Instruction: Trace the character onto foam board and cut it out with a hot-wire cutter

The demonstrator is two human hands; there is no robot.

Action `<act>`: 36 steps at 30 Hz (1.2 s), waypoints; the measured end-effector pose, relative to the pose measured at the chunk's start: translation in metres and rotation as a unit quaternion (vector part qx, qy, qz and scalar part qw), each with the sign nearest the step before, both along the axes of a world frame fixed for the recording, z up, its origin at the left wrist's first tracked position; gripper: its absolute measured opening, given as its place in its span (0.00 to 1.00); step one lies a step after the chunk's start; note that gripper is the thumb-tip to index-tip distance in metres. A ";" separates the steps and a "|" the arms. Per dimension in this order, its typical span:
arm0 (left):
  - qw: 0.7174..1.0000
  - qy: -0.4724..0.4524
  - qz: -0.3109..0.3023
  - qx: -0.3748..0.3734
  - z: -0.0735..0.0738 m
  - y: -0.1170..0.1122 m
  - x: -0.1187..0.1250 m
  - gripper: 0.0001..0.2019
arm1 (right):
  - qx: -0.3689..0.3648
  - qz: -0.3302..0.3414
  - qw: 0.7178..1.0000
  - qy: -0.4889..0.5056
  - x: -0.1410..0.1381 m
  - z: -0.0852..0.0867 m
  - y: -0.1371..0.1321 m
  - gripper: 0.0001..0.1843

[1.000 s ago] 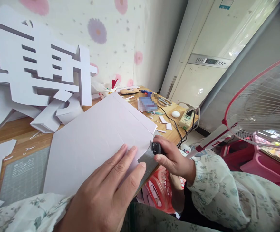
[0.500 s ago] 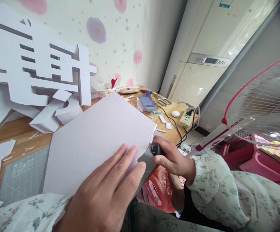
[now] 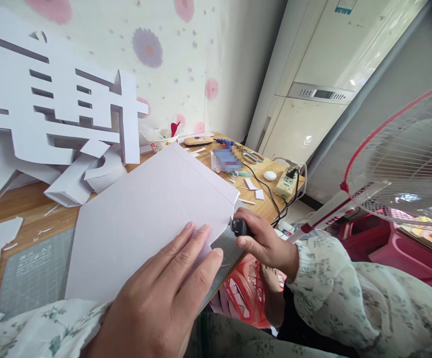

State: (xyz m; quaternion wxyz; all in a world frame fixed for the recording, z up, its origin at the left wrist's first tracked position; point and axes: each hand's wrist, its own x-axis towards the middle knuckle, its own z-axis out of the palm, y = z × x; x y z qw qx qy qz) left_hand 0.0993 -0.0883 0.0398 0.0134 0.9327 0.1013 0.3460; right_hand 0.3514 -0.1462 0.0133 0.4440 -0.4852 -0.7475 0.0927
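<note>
A large white foam board (image 3: 126, 219) lies slantwise over a grey cutting mat (image 3: 33, 273). My left hand (image 3: 167, 283) rests flat on the board's near right part, fingers stretched out. In my right hand (image 3: 270, 241) is a black-handled utility knife (image 3: 240, 227), with the fingers wrapped round it. The front of the knife is at the board's right edge, where the outline is cut into a curve and a notch. Its blade hardly shows. A thin line runs along the board's upper right side.
Large white cut-out characters (image 3: 62, 114) lean against the wall at the left. Beyond the board are scissors (image 3: 253, 157), a blue glue gun (image 3: 225, 142), board scraps (image 3: 250, 184) and a power strip (image 3: 286, 183) with cables. A red basket (image 3: 243, 293) stands below the table edge; a fan (image 3: 405, 169) is at the right.
Both hands, the knife and the board keep almost the same places. The whole view has shifted very slightly; a foot below the table shows more.
</note>
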 end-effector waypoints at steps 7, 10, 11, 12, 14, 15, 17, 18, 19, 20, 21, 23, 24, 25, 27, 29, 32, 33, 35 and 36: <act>0.999 0.017 -0.013 0.040 0.009 0.004 -0.001 0.18 | 0.004 -0.002 1.000 -0.003 0.000 -0.001 0.001 0.24; 0.999 0.006 -0.004 0.034 0.007 0.003 -0.001 0.18 | 0.006 -0.007 1.000 -0.003 0.001 -0.003 0.002 0.24; 1.000 0.000 -0.002 0.028 0.005 0.002 -0.001 0.18 | 0.003 -0.017 1.000 0.003 0.003 -0.003 0.002 0.24; 1.000 -0.004 -0.002 0.021 0.004 0.001 -0.001 0.18 | 0.000 -0.033 0.999 0.012 0.004 -0.003 0.002 0.24; 1.000 -0.011 -0.006 0.008 0.002 -0.001 -0.001 0.17 | -0.003 -0.065 0.998 0.027 0.008 -0.002 0.002 0.24; 1.000 -0.012 -0.007 0.003 0.001 -0.002 -0.001 0.17 | -0.002 -0.074 0.997 0.031 0.009 -0.002 0.002 0.24; 1.000 -0.014 -0.007 -0.001 0.001 -0.003 0.000 0.17 | 0.000 -0.060 0.998 0.031 0.010 0.000 0.000 0.24; 1.000 -0.012 -0.008 0.000 0.002 -0.004 0.000 0.17 | 0.000 -0.042 0.999 0.028 0.010 0.001 0.000 0.24; 1.000 -0.012 -0.009 0.003 0.002 -0.004 0.000 0.16 | 0.000 -0.024 0.999 0.026 0.009 0.001 -0.001 0.24; 1.000 -0.011 -0.011 0.007 0.003 -0.004 0.001 0.16 | -0.001 -0.009 1.000 0.022 0.007 0.002 -0.002 0.24; 1.000 -0.010 -0.012 0.012 0.003 -0.003 0.001 0.17 | -0.002 0.002 1.000 0.019 0.006 0.002 -0.002 0.24; 1.000 -0.012 -0.014 0.019 0.005 -0.002 0.000 0.17 | -0.004 0.013 1.000 0.013 0.004 0.003 -0.002 0.24; 1.000 -0.013 -0.013 0.019 0.005 -0.002 0.000 0.17 | -0.004 0.015 1.000 0.012 0.003 0.003 -0.002 0.23; 1.000 -0.012 -0.012 0.020 0.006 -0.001 0.000 0.16 | -0.004 0.018 1.000 0.011 0.003 0.003 -0.002 0.23; 1.000 -0.004 -0.017 0.021 0.008 0.000 -0.001 0.16 | -0.002 0.024 1.000 0.012 0.003 0.004 -0.001 0.23; 0.999 0.006 -0.023 0.029 0.010 0.001 -0.001 0.16 | 0.000 0.027 1.000 0.015 0.003 0.005 -0.001 0.23; 0.999 0.000 -0.018 0.032 0.012 0.001 0.000 0.16 | -0.007 0.022 1.000 0.013 0.003 0.005 -0.001 0.24; 0.999 0.000 -0.016 0.033 0.012 0.001 0.001 0.16 | -0.011 0.020 1.000 0.013 0.003 0.005 -0.001 0.24; 0.999 0.000 -0.013 0.035 0.012 0.000 0.001 0.17 | -0.019 0.018 1.000 0.014 0.003 0.003 -0.001 0.25; 0.999 0.001 -0.013 0.037 0.012 0.000 0.002 0.17 | -0.023 0.019 0.999 0.016 0.004 0.003 -0.001 0.25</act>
